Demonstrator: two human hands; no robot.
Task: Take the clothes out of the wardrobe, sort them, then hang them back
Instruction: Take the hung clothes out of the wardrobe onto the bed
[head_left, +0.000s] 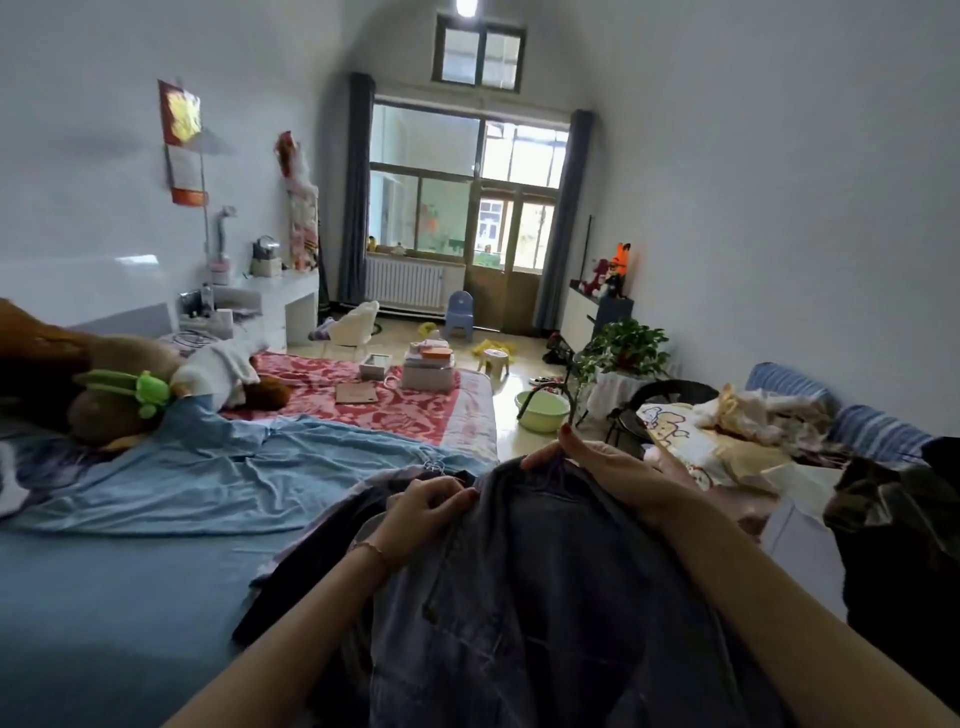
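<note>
Denim jacket (545, 597) is right under my chin, draped over the near edge of the bed (104, 597) and partly on my lap. Left hand (428, 506) has its fingers curled, pinching the fabric near the collar. Right hand (597, 462) is gripping the top edge of the same jacket, thumb sticking up, fingers tucked into the cloth. There's a purplish garment (322, 525) poking out from under it on the left side, and I think something pale and curved underneath could be a hanger, but honestly can't tell.

Progress-wise: I'd say I'm somewhere in the sorting bit. A light blue garment (218, 467) is already spread flat across the middle of the bed, so at least that one's out. Over at the right edge there's a heap of clothes (753, 421) on the striped sofa (883, 436), and a dark pile (893, 519) right beside me, so plenty left to go through. Wardrobe isn't even in view, and nothing looks hung back up yet, so the whole hanging half is still ahead. Rest of the bed has a plush toy (114, 384) and some boxes (428, 371) at the far end.
</note>
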